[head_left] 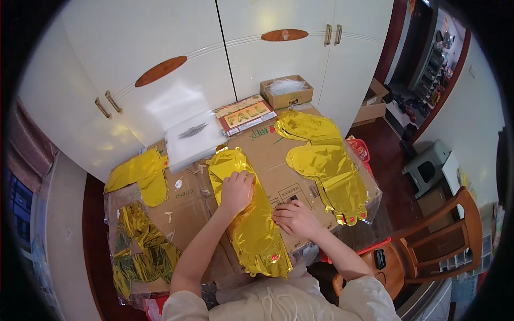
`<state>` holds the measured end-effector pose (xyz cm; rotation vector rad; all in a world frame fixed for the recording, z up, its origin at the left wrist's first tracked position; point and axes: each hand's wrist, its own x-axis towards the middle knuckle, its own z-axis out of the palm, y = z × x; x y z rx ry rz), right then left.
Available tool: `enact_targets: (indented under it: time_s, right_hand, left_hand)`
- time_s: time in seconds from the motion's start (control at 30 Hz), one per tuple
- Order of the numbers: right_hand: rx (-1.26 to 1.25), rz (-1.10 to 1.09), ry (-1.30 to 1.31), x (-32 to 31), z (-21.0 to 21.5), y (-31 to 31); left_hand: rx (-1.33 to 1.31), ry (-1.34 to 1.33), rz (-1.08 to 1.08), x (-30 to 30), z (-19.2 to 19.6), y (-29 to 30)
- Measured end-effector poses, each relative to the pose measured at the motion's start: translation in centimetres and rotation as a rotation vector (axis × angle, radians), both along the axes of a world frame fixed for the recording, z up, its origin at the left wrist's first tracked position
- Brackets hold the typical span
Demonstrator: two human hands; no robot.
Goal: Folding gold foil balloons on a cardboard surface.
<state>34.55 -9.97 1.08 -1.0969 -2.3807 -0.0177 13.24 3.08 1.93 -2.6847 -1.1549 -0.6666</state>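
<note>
Resting on a flat, leg-shaped gold foil balloon (pixel 257 235) mid-table, the left hand (pixel 237 193) has its fingers bent together over the upper half; the right hand (pixel 294 218) sits at the foil's edge, about 3 o'clock, fingers bunched. Cannot tell whether either is pinching the film or only touching it. Clock centred on that balloon, 12 pointing to the white cabinet (pixel 278 56). Main risk, my reading: thin film creasing or tearing if a fingertip drags or both hands pull apart. Its lower end, with a red dot near 5, reaches the near edge by the pale shirt (pixel 267 302); a forearm or shirt front could snag it. The gold foil stack (pixel 334 174) at 2 lies close to the table's right side, so a swung right elbow might shift it. Loose scraps on the cardboard table covering (pixel 262 155) could get caught under the film. Hard to make out: whatever lies under the left palm, the layer count, and separate shapes in the crumpled foil pile (pixel 144 243) at 8. Glare whitens the clear plastic sleeves (pixel 182 150) at 11; the contents of the small carton (pixel 294 100) near 1 show only as pale strips.
</note>
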Motion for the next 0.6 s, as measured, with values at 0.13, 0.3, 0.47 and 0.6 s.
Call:
enact_targets:
  time_s: [0.13,0.3,0.47,0.6]
  right_hand:
    - [0.003,0.006,0.001,0.0,-0.2,0.1]
    - [0.009,0.005,-0.004,0.0,0.0,0.1]
    - [0.008,-0.002,-0.013,0.0,-0.2,0.0]
    - [0.007,-0.002,-0.002,-0.1,0.0,0.1]
  left_hand:
    - [-0.059,0.174,-0.135,1.3,-0.1,-2.3]
    - [0.094,0.085,-0.099,1.8,-2.0,-3.0]
    - [0.089,0.077,-0.033,1.5,-2.8,-1.0]
    - [0.137,0.059,0.0,1.2,-3.2,0.2]
